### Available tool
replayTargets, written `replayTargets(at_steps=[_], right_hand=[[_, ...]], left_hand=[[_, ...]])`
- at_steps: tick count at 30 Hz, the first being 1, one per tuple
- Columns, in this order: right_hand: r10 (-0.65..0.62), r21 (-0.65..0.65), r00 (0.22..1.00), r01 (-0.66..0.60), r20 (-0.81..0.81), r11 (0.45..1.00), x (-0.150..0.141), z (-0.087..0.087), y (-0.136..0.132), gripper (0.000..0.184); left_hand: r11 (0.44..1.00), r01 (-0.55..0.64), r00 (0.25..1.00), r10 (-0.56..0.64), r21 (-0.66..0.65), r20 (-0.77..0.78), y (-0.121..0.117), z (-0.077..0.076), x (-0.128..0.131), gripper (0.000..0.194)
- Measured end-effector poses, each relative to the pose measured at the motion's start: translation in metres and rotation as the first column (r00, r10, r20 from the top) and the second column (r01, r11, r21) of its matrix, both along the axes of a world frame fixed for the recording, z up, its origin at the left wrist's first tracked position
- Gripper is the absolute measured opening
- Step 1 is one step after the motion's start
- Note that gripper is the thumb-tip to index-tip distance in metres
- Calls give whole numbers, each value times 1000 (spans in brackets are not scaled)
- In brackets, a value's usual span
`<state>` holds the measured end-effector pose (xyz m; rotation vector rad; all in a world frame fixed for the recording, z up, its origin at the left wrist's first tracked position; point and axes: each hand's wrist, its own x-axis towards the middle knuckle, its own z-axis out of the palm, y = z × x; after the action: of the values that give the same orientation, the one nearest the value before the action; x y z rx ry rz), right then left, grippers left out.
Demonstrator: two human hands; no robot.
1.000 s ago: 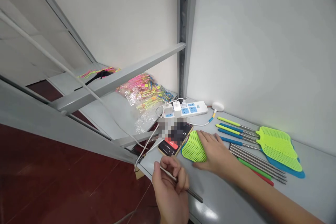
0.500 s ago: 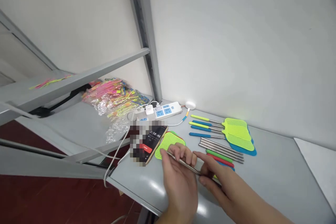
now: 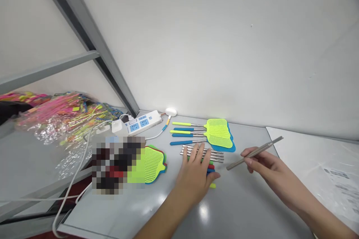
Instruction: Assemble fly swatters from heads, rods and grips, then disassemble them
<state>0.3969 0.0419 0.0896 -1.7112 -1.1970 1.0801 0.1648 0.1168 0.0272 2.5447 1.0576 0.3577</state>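
My right hand pinches a slim silver metal rod, held slantwise above the table; whether it is one rod or two side by side I cannot tell. Fingers spread, my left hand reaches over a row of similar metal rods, its fingertips on or just over them. Coloured handles, among them a red handle and a yellow-green one, stick out from beneath that hand, which hides most of them. Behind lie several fly swatters with yellow-green or blue heads and metal shafts.
Loose swatter heads are stacked left of my left hand, beside a pixelated patch. A white power strip with cables lies near the wall. Plastic-wrapped bundles fill the left side behind a metal frame. White sheeting covers the right.
My hands have parted: the left has let go of the metal rod and moved onto the rods lying on the table. My right hand has carried its rod rightward. The view has turned right.
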Motion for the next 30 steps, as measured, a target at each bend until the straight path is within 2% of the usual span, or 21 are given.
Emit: replayTargets(at_steps=[4,8,10,12,15,19,25,30], right_hand=[[-104,-24,987,102,-118,994,7,-10,10,37],[-67,10,928,76,-366,997,6,-12,24,40],[-46,8,916,54,-399,999,2,-12,33,48],[-21,1,942,22,-334,1000,-2,-13,42,50],[78,12,980,-77,-182,997,-11,-19,55,38],[234,0,972,-234,-29,972,-20,-28,68,33],[433,-16,896,-433,101,901,-25,-36,72,37],[547,27,767,-589,336,808,-21,-42,66,36]], left_hand=[[1000,-11,995,12,9,-101,8,-8,9,69],[1000,-8,991,7,-12,-132,7,-12,5,67],[1000,-7,990,2,-31,-143,4,-12,3,66],[999,-2,990,-3,-35,-140,0,-11,0,66],[1000,6,993,-7,-7,-114,-6,-13,-4,66],[998,44,995,-41,33,-87,-15,-18,-13,68],[997,68,995,-66,26,-69,-23,-17,-21,75],[998,55,998,-55,11,-37,-24,-13,-22,73]])
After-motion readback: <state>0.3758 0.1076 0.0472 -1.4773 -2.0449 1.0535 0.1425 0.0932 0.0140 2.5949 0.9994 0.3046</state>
